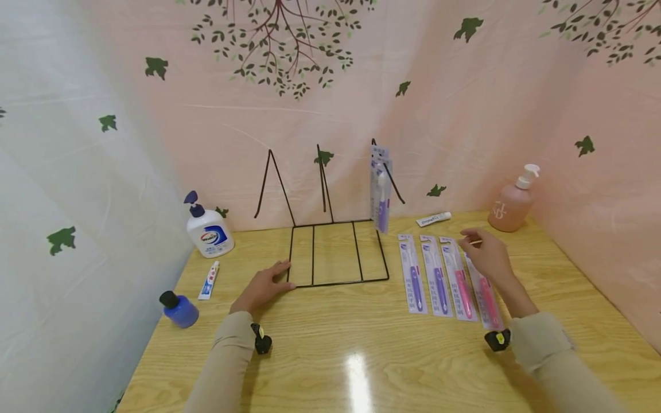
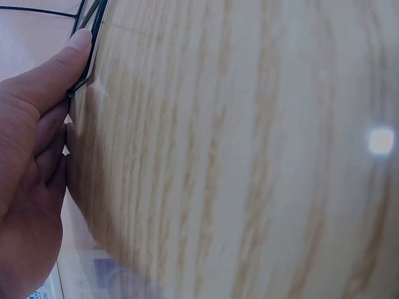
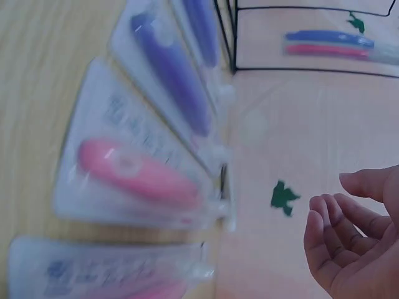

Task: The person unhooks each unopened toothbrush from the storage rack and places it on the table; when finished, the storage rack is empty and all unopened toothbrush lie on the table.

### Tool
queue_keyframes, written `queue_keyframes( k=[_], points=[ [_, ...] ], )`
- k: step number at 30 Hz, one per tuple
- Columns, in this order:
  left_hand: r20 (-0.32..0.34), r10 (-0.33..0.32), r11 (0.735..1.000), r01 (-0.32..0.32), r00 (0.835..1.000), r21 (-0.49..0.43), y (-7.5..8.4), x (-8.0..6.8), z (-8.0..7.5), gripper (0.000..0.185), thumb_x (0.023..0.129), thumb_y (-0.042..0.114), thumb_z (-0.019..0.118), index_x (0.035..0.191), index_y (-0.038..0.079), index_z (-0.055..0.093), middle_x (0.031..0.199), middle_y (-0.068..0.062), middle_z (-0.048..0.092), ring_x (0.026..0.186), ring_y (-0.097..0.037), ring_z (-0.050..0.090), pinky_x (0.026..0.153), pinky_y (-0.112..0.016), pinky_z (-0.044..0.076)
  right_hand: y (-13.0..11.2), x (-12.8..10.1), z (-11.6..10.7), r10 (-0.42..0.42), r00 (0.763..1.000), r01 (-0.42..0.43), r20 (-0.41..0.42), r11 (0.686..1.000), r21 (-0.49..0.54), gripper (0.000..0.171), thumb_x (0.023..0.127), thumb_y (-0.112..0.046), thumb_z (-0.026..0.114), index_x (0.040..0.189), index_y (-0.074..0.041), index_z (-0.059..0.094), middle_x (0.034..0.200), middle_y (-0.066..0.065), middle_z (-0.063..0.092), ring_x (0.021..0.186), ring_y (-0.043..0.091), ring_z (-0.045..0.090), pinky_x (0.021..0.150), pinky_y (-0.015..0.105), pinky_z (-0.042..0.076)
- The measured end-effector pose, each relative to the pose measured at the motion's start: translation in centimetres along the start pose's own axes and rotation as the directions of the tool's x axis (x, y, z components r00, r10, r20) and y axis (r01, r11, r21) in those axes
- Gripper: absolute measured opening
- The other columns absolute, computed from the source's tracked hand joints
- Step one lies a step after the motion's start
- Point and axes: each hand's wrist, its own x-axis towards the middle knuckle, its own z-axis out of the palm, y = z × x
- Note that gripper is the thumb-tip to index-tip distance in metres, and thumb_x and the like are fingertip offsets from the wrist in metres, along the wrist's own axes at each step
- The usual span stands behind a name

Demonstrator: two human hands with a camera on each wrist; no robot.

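A black wire rack (image 1: pixel 335 252) stands on the wooden table (image 1: pixel 330 355), and one purple toothbrush pack (image 1: pixel 381 195) hangs from its right prong. My left hand (image 1: pixel 279 274) lies flat on the table, its thumb (image 2: pixel 78 47) touching the front left corner of the rack's base wire (image 2: pixel 93 25). Right of the rack lie two purple packs (image 1: pixel 413 274) (image 1: pixel 436 276) and two pink packs (image 1: pixel 461 280) (image 1: pixel 485 292) side by side. My right hand (image 1: pixel 474 245) hovers over the pink packs with relaxed fingers (image 3: pixel 324 224) and holds nothing. A pink pack (image 3: pixel 137 174) shows below it in the right wrist view.
A white pump bottle (image 1: pixel 209 229), a small tube (image 1: pixel 209 280) and a blue bottle (image 1: pixel 179 310) sit at the left. A pink pump bottle (image 1: pixel 513 202) and a white tube (image 1: pixel 434 218) stand at the back right. Curtained walls close three sides.
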Motion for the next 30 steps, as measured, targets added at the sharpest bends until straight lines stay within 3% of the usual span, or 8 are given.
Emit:
queue_keyframes(
  k=[9,20,26,30],
  points=[
    [0.008,-0.001,1.000,0.000,1.000,0.008,0.0,0.1,0.1,0.069,0.089,0.039,0.066,0.149,0.021,0.035,0.158,-0.007,0.024,0.147,-0.029,0.019,0.117,-0.054,0.018,-3.9,1.7,2.0,-0.081,0.995,0.086,-0.055,0.991,0.097,0.030,0.095,-0.019,0.059,0.120,-0.001,0.060,0.105,0.018,0.064,0.097,0.034,0.063,0.073,0.028,0.050],
    [0.016,-0.005,1.000,0.005,1.000,0.007,-0.1,0.1,0.2,0.070,0.089,0.040,0.066,0.149,0.021,0.035,0.158,-0.007,0.024,0.147,-0.030,0.019,0.117,-0.054,0.018,-7.9,3.7,4.4,-0.175,0.978,0.196,-0.112,0.955,0.224,0.029,0.094,-0.020,0.062,0.118,-0.004,0.061,0.102,0.013,0.064,0.094,0.027,0.064,0.080,0.034,0.053],
    [0.014,-0.001,1.000,0.000,1.000,0.017,-0.1,0.1,0.0,0.071,0.089,0.042,0.065,0.150,0.022,0.035,0.158,-0.006,0.025,0.147,-0.030,0.019,0.117,-0.054,0.018,-10.1,4.7,5.2,-0.191,0.976,0.213,-0.100,0.925,0.315,0.031,0.094,-0.020,0.062,0.119,-0.003,0.060,0.107,0.016,0.063,0.097,0.031,0.062,0.087,0.045,0.052],
    [0.010,0.001,1.000,-0.001,1.000,0.015,-0.2,0.2,0.0,0.072,0.088,0.041,0.066,0.150,0.023,0.035,0.157,-0.003,0.027,0.147,-0.029,0.018,0.118,-0.053,0.017,-11.1,5.5,5.9,-0.199,0.975,0.221,-0.096,0.911,0.348,0.030,0.094,-0.019,0.062,0.119,-0.003,0.060,0.110,0.016,0.063,0.100,0.031,0.061,0.089,0.045,0.051]
  ],
)
